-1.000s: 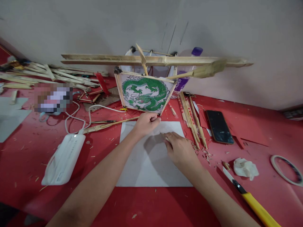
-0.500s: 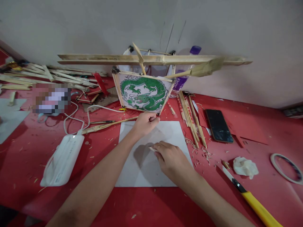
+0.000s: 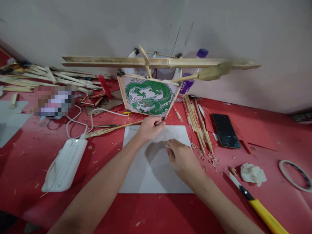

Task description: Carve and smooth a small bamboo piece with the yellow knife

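A bamboo-framed lantern [image 3: 151, 97] with a green dragon on its front panel leans behind a white sheet of paper [image 3: 138, 177]. At the panel's lower right corner, my left hand [image 3: 151, 128] is closed around the bottom edge of the frame, its fingertips partly hidden. My right hand [image 3: 182, 156] hovers over the right part of the sheet, fingers pinched on a small pale piece [image 3: 167, 146], mostly covered by them. A long split bamboo strip [image 3: 109, 61] crosses in front of the lantern's top, and a thinner stick with a wide end [image 3: 214, 72] juts out to the right.
A yellow-handled knife [image 3: 264, 213], crumpled tissue [image 3: 253, 174], tape roll [image 3: 282, 169] and phone [image 3: 225, 130] lie right. Bamboo sticks [image 3: 196, 122] and shavings are beside the paper. A white power bank [image 3: 64, 165] with a cable lies left. A purple-capped bottle [image 3: 187, 84] stands behind.
My right hand has moved right and slightly up over the paper, away from its middle, still pinching the pale piece. My left hand stays at the lantern's corner. The view has shifted slightly.
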Motion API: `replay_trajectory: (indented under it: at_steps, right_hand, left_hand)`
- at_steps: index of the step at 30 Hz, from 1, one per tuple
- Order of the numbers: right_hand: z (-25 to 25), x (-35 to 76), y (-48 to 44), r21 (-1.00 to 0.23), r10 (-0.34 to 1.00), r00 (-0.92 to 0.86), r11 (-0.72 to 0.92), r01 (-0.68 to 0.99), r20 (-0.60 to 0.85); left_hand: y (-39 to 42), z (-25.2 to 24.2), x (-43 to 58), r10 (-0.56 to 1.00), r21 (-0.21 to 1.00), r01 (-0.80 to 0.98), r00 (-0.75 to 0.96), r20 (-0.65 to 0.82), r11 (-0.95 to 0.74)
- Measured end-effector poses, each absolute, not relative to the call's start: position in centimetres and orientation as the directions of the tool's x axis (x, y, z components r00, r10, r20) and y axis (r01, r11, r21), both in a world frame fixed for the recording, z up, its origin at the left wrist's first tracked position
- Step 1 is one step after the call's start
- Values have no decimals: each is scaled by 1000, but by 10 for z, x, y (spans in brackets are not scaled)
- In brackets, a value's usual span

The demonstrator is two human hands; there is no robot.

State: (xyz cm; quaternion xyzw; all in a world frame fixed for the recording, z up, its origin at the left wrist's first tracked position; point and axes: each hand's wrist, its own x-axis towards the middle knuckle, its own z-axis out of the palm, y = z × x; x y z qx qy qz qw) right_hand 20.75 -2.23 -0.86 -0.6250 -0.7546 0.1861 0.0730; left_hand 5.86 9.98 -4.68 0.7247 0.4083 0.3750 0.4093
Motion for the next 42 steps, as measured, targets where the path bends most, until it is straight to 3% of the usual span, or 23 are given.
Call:
replay_trajectory:
  at_steps: [5,11,14,19,23,26,28,30,34,42]
  right_hand:
    - [-9,186,-42,-359,919,-354,277,891,-170]
    - [-9,186,-44,-400,900,-400,307,864,-173]
    - [-8,197,-32,-392,927,-351,276,877,-133]
    - [-10,223,-8,-269,991,-103,76,960,-86]
    - [-17,239,0,-381,997,-75,68,922,-3]
    - [-20,246,5,-647,1000,1,18,762,29]
    - [-21,249,8,-840,998,70,-35,542,3]
    - [-20,250,11,-956,993,91,-98,277,-75]
    - [-16,249,12,-965,967,33,-247,-83,-251]
    - [-4,249,10,-884,939,-60,-340,-321,-339]
  left_hand:
    - [99,-46,58,897,899,283,389,211,-334]
    - [100,-47,58,896,904,275,394,206,-329]
    - [100,-48,58,895,901,276,390,214,-336]
    - [100,-47,58,894,900,273,390,220,-340]
    - [100,-46,58,894,901,274,393,214,-336]
    - [101,-48,58,893,904,271,402,205,-329]
    - [101,-48,59,892,917,243,405,199,-315]
    - [99,-47,59,893,937,194,408,192,-290]
    - [92,-39,62,887,959,147,434,158,-243]
    - [85,-31,75,846,984,-89,503,179,-155]
